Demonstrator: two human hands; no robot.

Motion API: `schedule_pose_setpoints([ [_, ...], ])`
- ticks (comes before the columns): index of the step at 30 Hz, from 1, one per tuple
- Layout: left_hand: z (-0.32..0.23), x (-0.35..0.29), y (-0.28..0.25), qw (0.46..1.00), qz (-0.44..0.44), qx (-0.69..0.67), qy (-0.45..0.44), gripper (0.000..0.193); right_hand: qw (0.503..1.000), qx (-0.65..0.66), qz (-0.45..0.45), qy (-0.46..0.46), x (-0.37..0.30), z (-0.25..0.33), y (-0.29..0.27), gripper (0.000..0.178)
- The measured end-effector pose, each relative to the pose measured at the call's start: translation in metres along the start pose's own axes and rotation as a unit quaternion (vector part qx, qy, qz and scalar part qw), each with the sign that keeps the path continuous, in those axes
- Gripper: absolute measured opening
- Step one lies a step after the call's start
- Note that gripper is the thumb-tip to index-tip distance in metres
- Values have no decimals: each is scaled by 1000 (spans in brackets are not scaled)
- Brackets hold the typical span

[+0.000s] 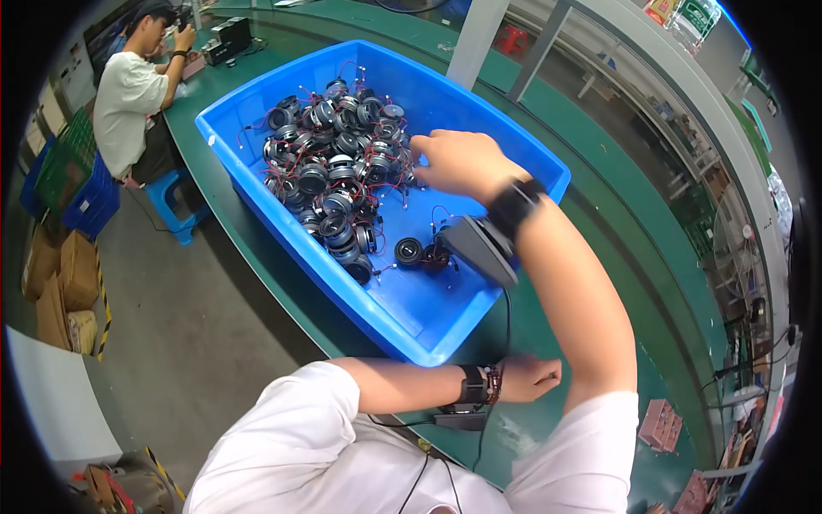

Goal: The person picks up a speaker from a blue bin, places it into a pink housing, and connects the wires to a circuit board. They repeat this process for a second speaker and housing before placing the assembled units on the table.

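Note:
A big blue plastic bin [479, 103] stands on the green bench [257, 231]. In its far half lies a heap of small black round speakers [334, 171] with thin red wires, and one speaker [408, 251] sits apart nearer to me. My right hand [458, 163] reaches into the bin and rests at the heap's right edge, back up, fingertips hidden among the parts. A black band with a dark wedge-shaped device [484, 244] is on that wrist. My left hand [531, 377] lies on the bench by the bin's near corner, fingers curled in a loose fist.
A seated person in a white shirt [128, 94] works at the bench's far left end on a blue stool [175, 201]. Blue crates [90, 201] and cardboard boxes [64, 283] stand on the floor at left. Reddish trays [659, 424] lie at lower right.

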State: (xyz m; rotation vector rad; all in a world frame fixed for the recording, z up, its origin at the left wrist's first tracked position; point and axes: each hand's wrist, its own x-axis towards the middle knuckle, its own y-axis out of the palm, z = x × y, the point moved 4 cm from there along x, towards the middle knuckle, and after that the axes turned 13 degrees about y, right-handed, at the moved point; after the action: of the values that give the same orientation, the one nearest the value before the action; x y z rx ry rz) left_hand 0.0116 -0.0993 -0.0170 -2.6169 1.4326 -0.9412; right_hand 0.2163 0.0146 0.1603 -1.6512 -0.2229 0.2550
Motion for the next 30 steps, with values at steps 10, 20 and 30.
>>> schedule_pose_setpoints([
  [10,-7,-1,-9,997,-28,39,66,10,953,-50,296,36,40,-16,96,30],
  [20,-5,-2,-14,993,-14,86,79,11,976,86,170,-101,28,3,42,24],
  [30,0,1,-12,998,44,48,24,15,923,360,16,-135,-10,-35,2,8],
])
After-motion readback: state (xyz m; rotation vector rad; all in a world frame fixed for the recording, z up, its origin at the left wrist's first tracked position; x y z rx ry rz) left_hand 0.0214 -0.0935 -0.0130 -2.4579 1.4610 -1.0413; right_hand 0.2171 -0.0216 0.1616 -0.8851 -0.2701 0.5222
